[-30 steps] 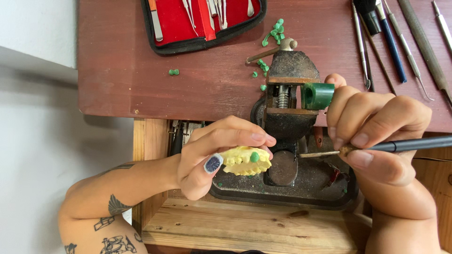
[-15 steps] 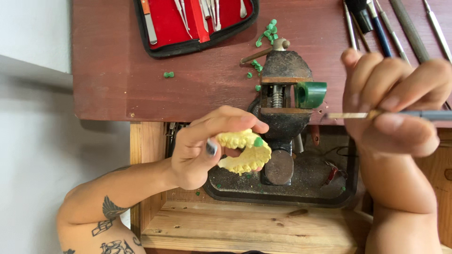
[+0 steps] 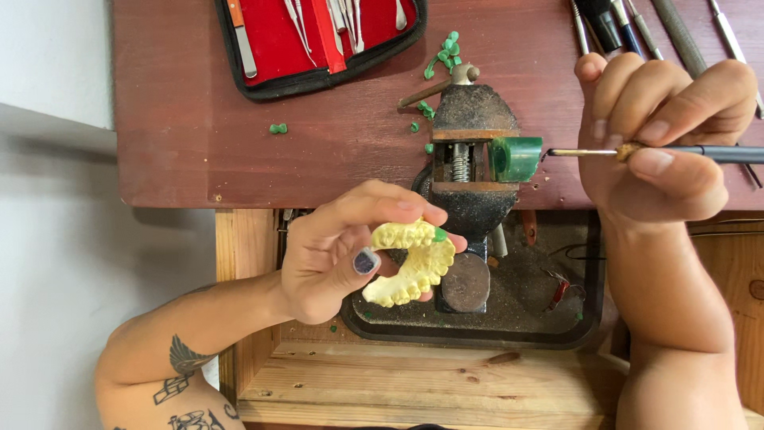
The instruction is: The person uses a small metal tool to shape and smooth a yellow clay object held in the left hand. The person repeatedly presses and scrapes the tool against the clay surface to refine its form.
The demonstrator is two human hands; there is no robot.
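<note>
My left hand (image 3: pixel 342 255) holds a yellow horseshoe-shaped dental cast (image 3: pixel 410 263) with a small spot of green wax on one tooth, just in front of the bench edge. My right hand (image 3: pixel 660 135) grips a thin metal carving tool (image 3: pixel 605 151) like a pen. The tool's tip touches a green wax block (image 3: pixel 516 158) on the right side of a small dark bench vise (image 3: pixel 469 151). The vise stands at the edge of the dark red bench top (image 3: pixel 199 159).
A red-lined case of metal instruments (image 3: pixel 318 36) lies open at the back. Green wax crumbs (image 3: pixel 442 56) are scattered near the vise. More hand tools (image 3: pixel 637 24) lie at the back right. A black tray (image 3: pixel 509 318) sits in a wooden drawer below.
My right hand has risen from beside the cast to the bench top, bringing the tool tip to the green wax block. My left hand keeps the cast in about the same place.
</note>
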